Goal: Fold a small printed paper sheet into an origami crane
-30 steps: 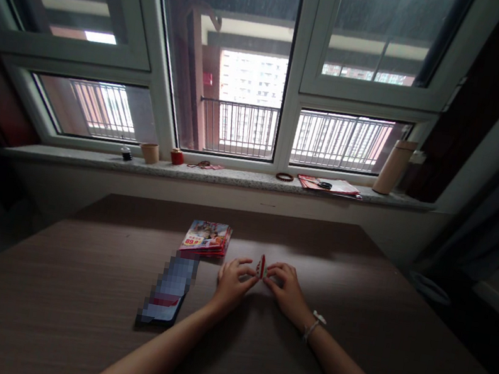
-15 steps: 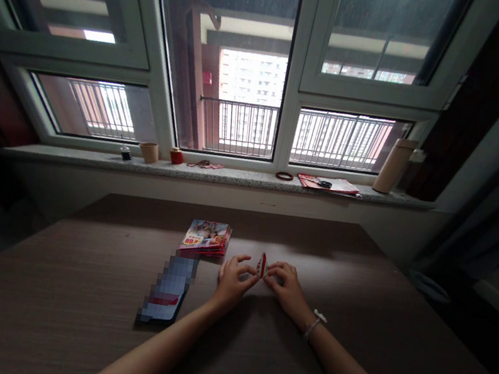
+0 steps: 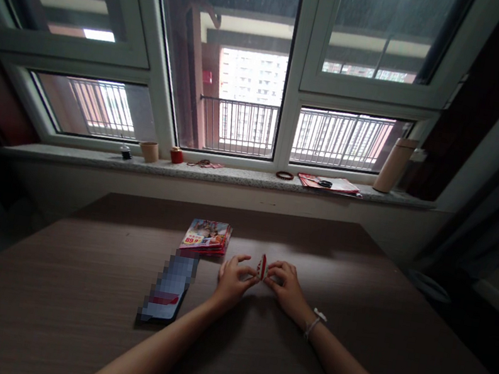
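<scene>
Between my hands, just above the brown table (image 3: 327, 353), a small folded piece of printed paper (image 3: 263, 267) stands on edge, its red, white and green pattern partly visible. From the left side, my left hand (image 3: 232, 280) pinches it with thumb and fingers. My right hand (image 3: 284, 283), a pale bracelet on its wrist, grips the opposite side with its fingertips. Left of my left hand lies a stack of colourful flyers (image 3: 206, 237). Nearer to me is a phone (image 3: 170, 288) with a blurred screen.
Along the windowsill stand a paper cup (image 3: 149, 151), a red spool (image 3: 177, 156) and a small dark bottle (image 3: 125, 153). Farther right are a beaded ring (image 3: 284, 175), scissors (image 3: 324, 183) on red papers (image 3: 345, 188), and a tan flask (image 3: 394, 166).
The folded paper has turned slightly between my fingers, showing a little more of its red edge. Both hands stay almost in the same place.
</scene>
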`<state>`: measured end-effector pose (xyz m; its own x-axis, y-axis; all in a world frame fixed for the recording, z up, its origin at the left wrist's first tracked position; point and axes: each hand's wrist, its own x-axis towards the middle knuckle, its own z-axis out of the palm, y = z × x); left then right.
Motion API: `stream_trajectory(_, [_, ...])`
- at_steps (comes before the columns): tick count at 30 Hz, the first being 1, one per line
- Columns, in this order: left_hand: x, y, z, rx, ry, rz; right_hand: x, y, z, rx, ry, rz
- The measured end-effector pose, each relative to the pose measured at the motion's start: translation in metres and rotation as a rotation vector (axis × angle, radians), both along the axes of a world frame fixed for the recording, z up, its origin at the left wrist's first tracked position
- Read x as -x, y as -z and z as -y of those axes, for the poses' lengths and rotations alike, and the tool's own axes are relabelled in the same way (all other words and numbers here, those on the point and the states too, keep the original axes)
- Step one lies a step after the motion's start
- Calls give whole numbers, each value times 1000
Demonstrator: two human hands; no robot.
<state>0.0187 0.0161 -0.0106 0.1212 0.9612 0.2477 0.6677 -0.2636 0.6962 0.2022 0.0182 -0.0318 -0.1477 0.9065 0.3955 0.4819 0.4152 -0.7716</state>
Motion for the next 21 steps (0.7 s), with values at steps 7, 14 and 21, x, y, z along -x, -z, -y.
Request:
stream_trajectory(7, [-1,-1,1,-15,-47,49,0,-1,0,2,32,-27])
stream_trajectory(14, [2,8,-4,-48,-30,162,1,-3,3,-5,30,-8])
stream_trajectory(21, [4,16,-10,-66,-30,198,-2,-1,0,4,21,-34])
